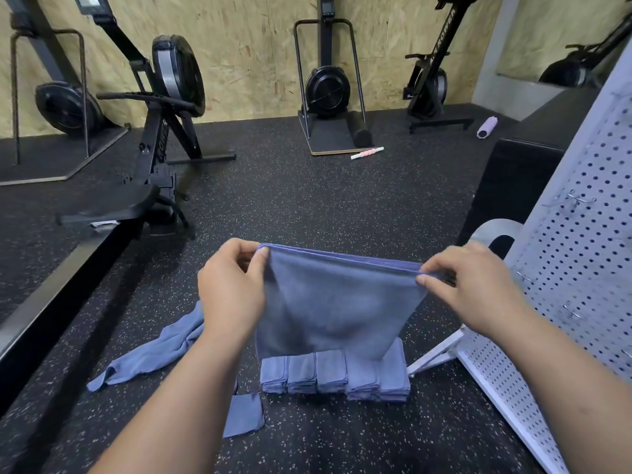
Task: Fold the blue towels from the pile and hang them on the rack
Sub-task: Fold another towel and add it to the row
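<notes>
Since the towel (338,302) hangs right out front, what's hidden: the upper part of the folded stack (335,374) behind it. The rack (574,268) is cut off at the right edge.
Direction: the top edge runs left to right, dipping a bit toward the right, and the cloth hangs straight down from it.
Look: blue-grey and soft, doubled over, with stitched hems showing along the top.
Left hand (232,289): thumb and curled fingers pinch the top-left corner.
Right hand (478,285): thumb and forefinger pinch the top-right corner, the other fingers loosely bent.
Where: held in the air over the speckled floor (307,200), above the stack and left of the rack. A loose towel (157,350) lies crumpled at lower left.
</notes>
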